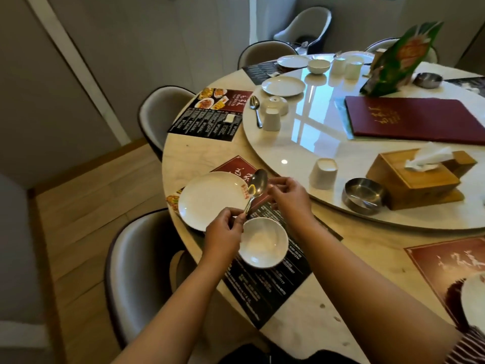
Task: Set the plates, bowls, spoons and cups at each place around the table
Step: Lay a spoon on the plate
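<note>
Left hand (pixel 223 233) pinching the metal spoon (pixel 256 189) handle, right hand (pixel 287 197) fingertips pinching its bowl end, spoon held above white bowl (pixel 263 243), white plate (pixel 210 199) just left, on the placemat (pixel 265 279)

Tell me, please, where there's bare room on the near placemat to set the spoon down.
Free: the dark strip of placemat nearer than the bowl, and the patch right of it. Crowded: the plate fills the left, and bowl and plate nearly touch.
</note>
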The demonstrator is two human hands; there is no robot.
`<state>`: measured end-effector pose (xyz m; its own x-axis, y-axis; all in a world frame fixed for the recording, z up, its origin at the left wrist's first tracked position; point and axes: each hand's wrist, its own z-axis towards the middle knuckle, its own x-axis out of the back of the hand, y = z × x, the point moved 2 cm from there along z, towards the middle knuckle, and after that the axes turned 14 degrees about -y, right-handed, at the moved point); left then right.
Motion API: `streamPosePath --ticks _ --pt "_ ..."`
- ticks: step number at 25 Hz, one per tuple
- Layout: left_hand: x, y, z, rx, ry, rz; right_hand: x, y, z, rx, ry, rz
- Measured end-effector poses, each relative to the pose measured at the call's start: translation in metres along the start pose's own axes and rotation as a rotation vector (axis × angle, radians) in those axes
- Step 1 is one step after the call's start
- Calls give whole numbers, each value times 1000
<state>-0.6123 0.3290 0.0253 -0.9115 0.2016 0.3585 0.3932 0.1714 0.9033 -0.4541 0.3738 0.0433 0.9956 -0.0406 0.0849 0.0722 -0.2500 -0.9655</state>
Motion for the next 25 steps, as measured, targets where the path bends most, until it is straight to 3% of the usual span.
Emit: streamPosePath --ticks 4,8,25 --pt "50 -29 26 104 136 84 -40 27 -4 -19 15 -559" --pt "69 -50 39 176 145 150 -61 53 -12 43 8 -838" --pt "56 -58 43 159 137 688 -60 63 -7 97 -1 -885"
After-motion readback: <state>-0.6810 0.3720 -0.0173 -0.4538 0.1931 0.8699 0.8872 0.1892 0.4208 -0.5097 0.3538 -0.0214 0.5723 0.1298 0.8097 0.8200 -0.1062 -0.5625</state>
